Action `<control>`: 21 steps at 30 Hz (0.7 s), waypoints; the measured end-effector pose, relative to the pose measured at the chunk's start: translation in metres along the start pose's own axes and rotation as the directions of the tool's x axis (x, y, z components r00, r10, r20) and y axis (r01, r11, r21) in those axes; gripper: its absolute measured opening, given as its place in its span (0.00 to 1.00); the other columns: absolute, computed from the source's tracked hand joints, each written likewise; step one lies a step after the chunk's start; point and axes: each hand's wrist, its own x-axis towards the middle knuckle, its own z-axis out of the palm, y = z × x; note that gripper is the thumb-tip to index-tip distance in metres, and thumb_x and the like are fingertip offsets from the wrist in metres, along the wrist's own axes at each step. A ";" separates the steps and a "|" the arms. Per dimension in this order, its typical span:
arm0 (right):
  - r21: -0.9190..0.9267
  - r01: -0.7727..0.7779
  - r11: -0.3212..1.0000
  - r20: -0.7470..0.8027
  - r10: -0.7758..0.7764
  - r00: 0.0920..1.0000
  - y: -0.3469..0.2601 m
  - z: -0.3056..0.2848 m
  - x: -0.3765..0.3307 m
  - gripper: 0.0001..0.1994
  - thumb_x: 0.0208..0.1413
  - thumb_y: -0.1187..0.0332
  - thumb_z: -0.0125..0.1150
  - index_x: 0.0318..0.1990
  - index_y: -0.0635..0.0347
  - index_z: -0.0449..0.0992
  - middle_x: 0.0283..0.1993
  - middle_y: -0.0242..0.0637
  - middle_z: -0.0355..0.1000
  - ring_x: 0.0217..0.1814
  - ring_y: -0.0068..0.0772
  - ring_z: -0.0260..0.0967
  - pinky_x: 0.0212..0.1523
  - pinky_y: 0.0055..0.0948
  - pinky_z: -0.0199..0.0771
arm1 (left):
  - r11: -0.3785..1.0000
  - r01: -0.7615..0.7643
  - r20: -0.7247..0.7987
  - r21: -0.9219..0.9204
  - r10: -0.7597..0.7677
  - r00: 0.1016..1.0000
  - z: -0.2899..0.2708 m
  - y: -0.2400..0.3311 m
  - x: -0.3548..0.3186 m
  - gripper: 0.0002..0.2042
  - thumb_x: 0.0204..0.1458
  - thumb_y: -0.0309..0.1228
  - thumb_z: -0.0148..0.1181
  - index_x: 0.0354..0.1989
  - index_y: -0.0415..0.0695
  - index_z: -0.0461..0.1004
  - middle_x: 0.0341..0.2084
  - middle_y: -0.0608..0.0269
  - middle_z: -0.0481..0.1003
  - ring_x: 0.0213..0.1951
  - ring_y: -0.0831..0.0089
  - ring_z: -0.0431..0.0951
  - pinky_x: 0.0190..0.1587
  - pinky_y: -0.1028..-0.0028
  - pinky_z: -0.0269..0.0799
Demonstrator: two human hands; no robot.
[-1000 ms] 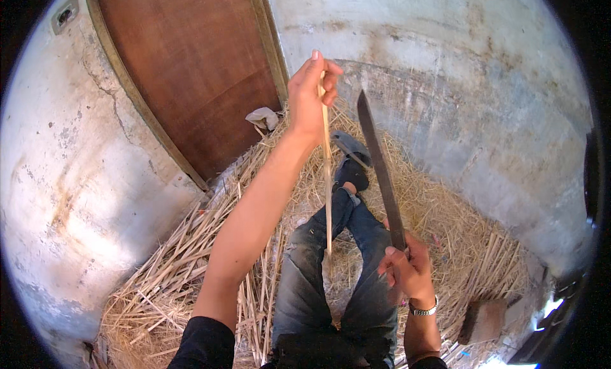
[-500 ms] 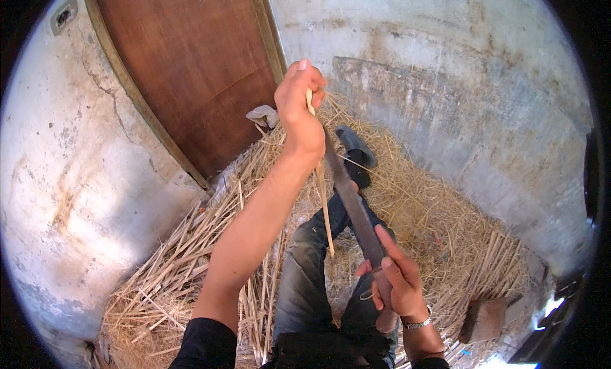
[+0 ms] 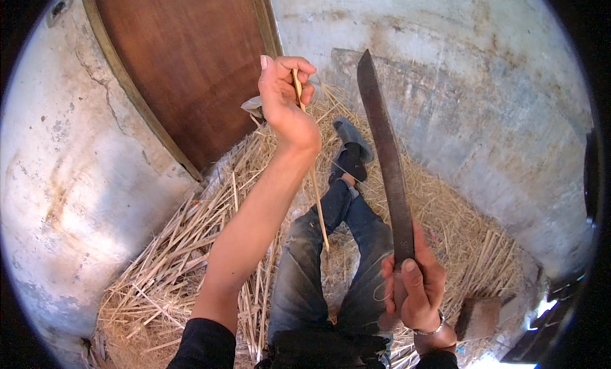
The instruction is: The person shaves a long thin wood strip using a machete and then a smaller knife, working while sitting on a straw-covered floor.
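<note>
My left hand (image 3: 287, 102) is raised near the door, fingers curled round a thin pale strip (image 3: 320, 207), likely split bamboo or cane. The strip's long end hangs down past my wrist to above my knees. In my right hand (image 3: 418, 283), at the lower right, is a machete (image 3: 386, 143), gripped by its handle with the thumb along the base of the blade. Its dark, long blade points up and away, tip in front of the wall, apart from the strip. My jeans-clad legs (image 3: 299, 280) stretch out between the hands.
Loose shavings and cut strips (image 3: 184, 261) cover the floor. A brown wooden door (image 3: 184, 63) stands at the far left, beside worn plastered walls (image 3: 471, 83). A brick-like block (image 3: 478, 318) lies at the lower right. My sandalled foot (image 3: 352, 140) rests on the shavings.
The machete has swung to the right, away from the strip, and now stands more upright. My left hand has shifted slightly left, turning, with the strip still in it.
</note>
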 end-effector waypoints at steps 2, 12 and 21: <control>-0.128 -0.125 0.984 0.144 0.143 0.979 0.003 0.001 -0.001 0.27 0.67 0.72 0.42 0.74 0.59 0.52 0.36 0.44 0.73 0.15 0.18 0.62 0.14 0.19 0.63 | 1.000 -0.018 0.018 0.006 0.018 1.000 -0.004 0.003 0.003 0.30 0.66 0.53 0.34 0.25 0.41 0.73 0.21 0.67 0.66 0.27 0.78 0.61 0.27 0.77 0.53; -0.066 0.103 0.992 0.000 -0.104 0.995 0.011 0.007 -0.007 0.28 0.70 0.70 0.41 0.75 0.60 0.47 0.34 0.38 0.75 0.15 0.16 0.64 0.17 0.19 0.67 | 1.000 0.014 0.089 -0.009 -0.013 0.996 -0.010 0.003 0.003 0.31 0.66 0.54 0.32 0.30 0.40 0.75 0.23 0.68 0.66 0.27 0.79 0.60 0.28 0.77 0.51; -0.072 -0.089 0.993 -0.040 0.086 0.995 0.014 0.001 -0.005 0.28 0.69 0.71 0.43 0.75 0.61 0.49 0.33 0.38 0.74 0.15 0.14 0.63 0.16 0.17 0.65 | 1.000 -0.008 0.095 0.015 0.007 0.995 -0.031 0.005 0.011 0.31 0.65 0.55 0.32 0.33 0.39 0.75 0.23 0.68 0.63 0.25 0.78 0.58 0.28 0.77 0.51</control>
